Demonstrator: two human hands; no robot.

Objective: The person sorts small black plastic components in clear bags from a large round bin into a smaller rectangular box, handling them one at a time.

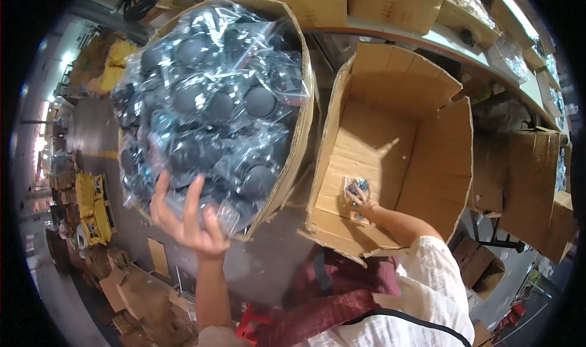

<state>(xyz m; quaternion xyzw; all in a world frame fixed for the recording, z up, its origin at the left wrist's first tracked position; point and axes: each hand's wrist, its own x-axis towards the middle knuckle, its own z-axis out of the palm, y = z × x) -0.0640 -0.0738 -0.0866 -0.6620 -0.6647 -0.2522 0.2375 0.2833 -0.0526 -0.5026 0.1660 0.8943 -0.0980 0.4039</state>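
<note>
A large cardboard box (296, 133) on the left is heaped with clear plastic bags (195, 97) holding round black parts. My left hand (194, 225) rests at the near edge of that heap, fingers spread over the bags. To the right, a deeper open cardboard box (375, 136) has my right hand (362, 202) reaching into it. Down on its floor, my right fingers curl over a small clear bag (357, 182) with something dark inside. That bag lies against the bottom, and the hand partly covers it.
A shelf (421, 39) with cartons and bagged goods runs along the far right. Brown cartons (519, 182) stand right of the deep box. Flattened cardboard (146, 298) lies at lower left, near yellow sacks (93, 209). The box walls stand high around my right arm.
</note>
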